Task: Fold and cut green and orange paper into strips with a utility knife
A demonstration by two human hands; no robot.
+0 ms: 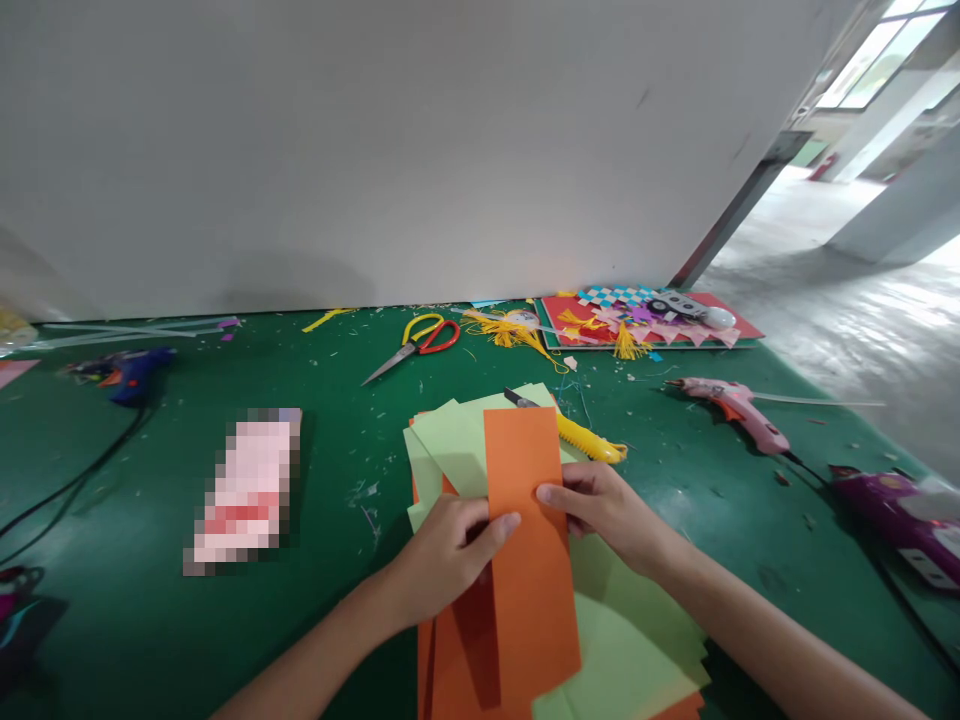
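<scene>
Both hands hold one orange paper strip point(529, 580) upright in front of me. My left hand point(457, 550) grips its left edge, thumb on the front face and fingers behind. On the right edge, my right hand point(600, 505) pinches the strip the same way, a little higher. Beneath lies a fanned pile of light green paper point(637, 630) with orange sheets point(454, 665) among it. A yellow utility knife point(589, 440) rests at the pile's far side, its blade partly showing and its middle hidden behind the strip.
Scissors point(420, 345) with yellow and red handles lie beyond the pile. A pink glue gun point(739, 410) and a purple tool point(900, 515) are at the right, a blue glue gun point(131, 375) at the left. Yellow tassels point(510, 328) and a red board point(720, 310) sit by the wall.
</scene>
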